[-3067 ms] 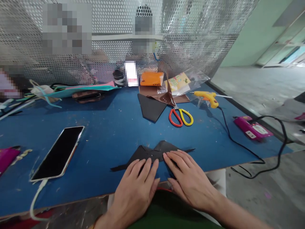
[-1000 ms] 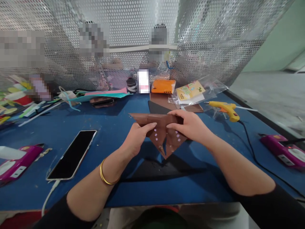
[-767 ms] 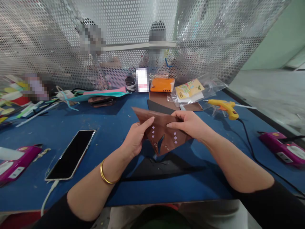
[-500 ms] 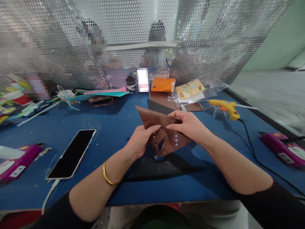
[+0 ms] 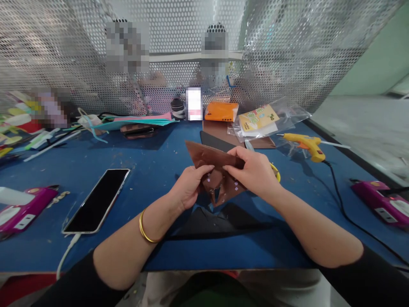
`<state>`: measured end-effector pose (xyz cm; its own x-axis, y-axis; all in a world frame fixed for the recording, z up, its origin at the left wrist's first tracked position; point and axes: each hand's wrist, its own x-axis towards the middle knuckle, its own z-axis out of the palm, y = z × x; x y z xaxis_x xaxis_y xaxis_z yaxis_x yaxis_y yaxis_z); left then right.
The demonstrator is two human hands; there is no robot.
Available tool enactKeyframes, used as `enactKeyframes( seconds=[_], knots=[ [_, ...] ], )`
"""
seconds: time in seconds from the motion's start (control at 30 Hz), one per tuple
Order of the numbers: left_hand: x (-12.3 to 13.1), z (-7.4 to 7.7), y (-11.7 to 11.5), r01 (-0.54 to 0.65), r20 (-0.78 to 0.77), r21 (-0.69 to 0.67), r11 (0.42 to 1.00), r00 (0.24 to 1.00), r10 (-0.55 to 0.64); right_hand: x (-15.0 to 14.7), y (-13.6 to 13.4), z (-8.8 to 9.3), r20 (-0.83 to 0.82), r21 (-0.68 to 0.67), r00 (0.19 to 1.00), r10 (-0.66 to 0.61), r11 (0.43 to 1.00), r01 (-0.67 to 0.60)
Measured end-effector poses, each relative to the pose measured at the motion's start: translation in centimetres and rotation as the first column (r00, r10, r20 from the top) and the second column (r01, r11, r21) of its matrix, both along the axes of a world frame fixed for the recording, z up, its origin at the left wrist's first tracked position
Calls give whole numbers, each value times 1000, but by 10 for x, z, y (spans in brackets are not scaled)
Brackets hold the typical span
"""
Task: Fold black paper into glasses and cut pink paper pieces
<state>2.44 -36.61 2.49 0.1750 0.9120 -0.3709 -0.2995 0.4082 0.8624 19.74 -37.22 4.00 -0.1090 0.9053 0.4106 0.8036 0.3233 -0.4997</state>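
Note:
A brown folded sheet [image 5: 213, 154] with small pale-purple diamond marks is held up over the front middle of the table. My left hand [image 5: 188, 185] pinches its left side, thumb on top. On the right, my right hand [image 5: 251, 168] grips it the same way, both thumbs close together near the middle. Below the thumbs the sheet bends into flaps with a narrow gap between them. Underneath lies a black sheet [image 5: 220, 224] on the blue table. Partly hidden behind my right hand is a yellow loop [image 5: 276, 172], perhaps a scissors handle.
A yellow glue gun [image 5: 305, 144] lies at the right, its black cord running past a purple power strip [image 5: 383, 202]. To the left are a charging phone [image 5: 97, 200] and another purple strip [image 5: 28, 209]. An orange pack [image 5: 221, 111] and a plastic-bagged card [image 5: 258, 120] sit at the back.
The sheet's lower flaps have drawn closer together, and my right hand has shifted slightly, uncovering the yellow loop. The view has moved a little. Both hands keep their hold.

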Motion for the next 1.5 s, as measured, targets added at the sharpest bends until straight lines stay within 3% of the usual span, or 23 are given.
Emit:
enactKeyframes(
  seconds=[0.1,0.23,0.43,0.6,0.87,1.0,1.07,1.2,1.5],
  knots=[
    [0,-3,4,-38,17,-42,998,999,39,-3,-1,-6,178,148,984,5,988,-32],
    [1,-5,8,-93,48,-103,990,994,98,-7,-5,-12,377,255,925,57,953,-162],
    [-3,7,7,-12,126,-146,989,992,31,-7,-6,-17,565,301,823,63,913,-276],
    [-5,15,4,41,147,-140,989,989,-21,-6,-6,-18,616,303,787,35,912,-278],
    [-5,7,8,38,127,-126,991,992,-22,-2,0,-21,510,287,859,-39,949,-127],
    [-5,3,8,25,110,-105,994,994,-14,3,4,-19,317,237,948,-11,969,-68],
    [-5,2,7,22,107,-88,996,994,-13,5,5,-16,231,252,972,33,963,-93],
    [-6,1,8,13,108,-43,999,994,-8,7,6,-13,265,315,959,97,932,-181],
    [-6,-1,7,-24,103,25,999,995,21,5,8,-17,138,148,970,200,964,-220]
  ],
)
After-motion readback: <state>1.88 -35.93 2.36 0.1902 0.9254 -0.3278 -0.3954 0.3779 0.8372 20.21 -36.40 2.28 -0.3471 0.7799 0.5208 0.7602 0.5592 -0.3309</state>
